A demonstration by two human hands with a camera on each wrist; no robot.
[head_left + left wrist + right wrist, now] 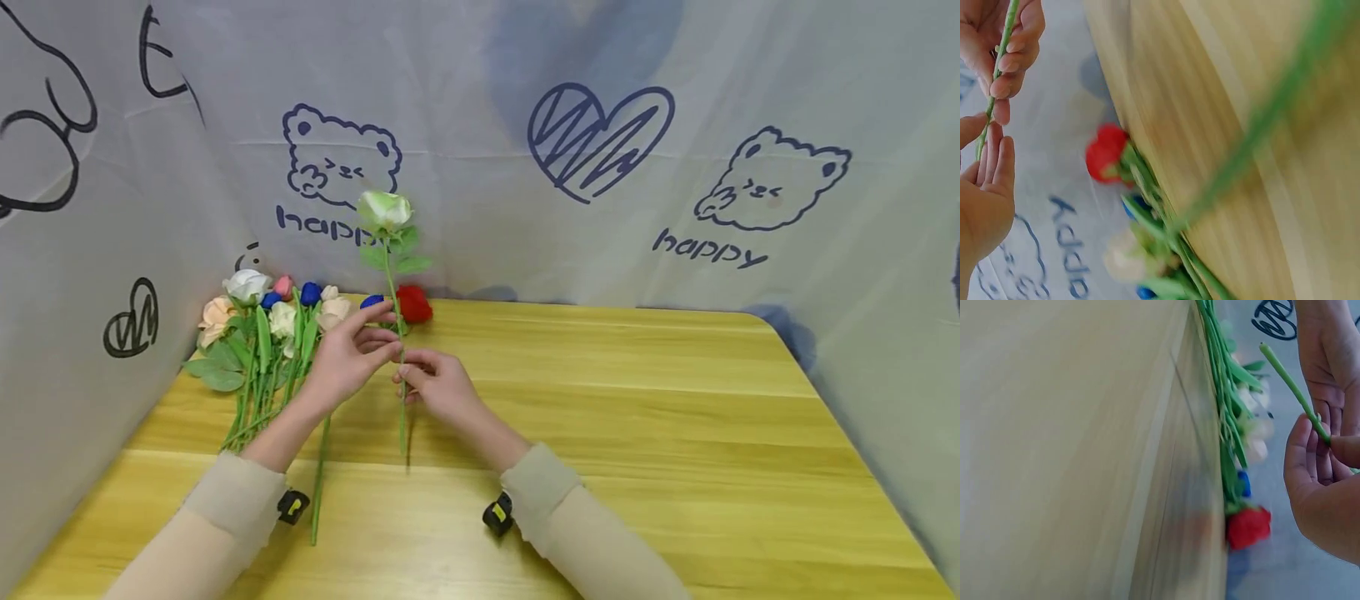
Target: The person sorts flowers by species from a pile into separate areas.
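A white rose [386, 210] with a pale green tinge stands upright over the table, its leaves just below the bloom. My left hand [351, 354] pinches its green stem partway up. Lower on the same stem, my right hand [442, 383] grips it between thumb and fingers, and the stem's end hangs beneath. From the left wrist, the stem [1005, 44] runs through both hands. The stem's cut end [1266, 349] juts past my right-hand fingers in the right wrist view.
Left on the wooden table [637, 417] lies a bunch of flowers, including a peach rose [217, 320], a white rose [247, 285] and blue buds [311, 293]. A red rose [414, 305] lies behind my hands. Drawn-on cloth [480, 200] walls the back and sides.
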